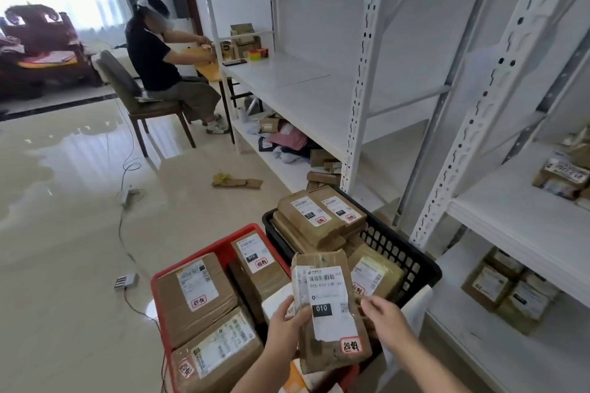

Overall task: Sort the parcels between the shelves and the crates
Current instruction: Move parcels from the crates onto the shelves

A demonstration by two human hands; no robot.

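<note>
I hold a flat brown parcel (332,316) with a white label marked 010 upright above the crates. My left hand (289,321) grips its left edge, fingers curled round it. My right hand (384,317) pinches its right edge. Below on the left is a red crate (223,242) filled with brown labelled boxes. Behind the parcel stands a black mesh crate (405,252) piled with more brown parcels. White metal shelves (319,96) rise on the right; a few parcels (507,287) lie on the lower right shelf.
Another person (159,60) sits on a chair at a small table by the far end of the shelves. Cables and a power strip (127,195) run across the glossy floor. Crumpled paper (236,182) lies on the floor. Loose parcels sit under the bottom shelf.
</note>
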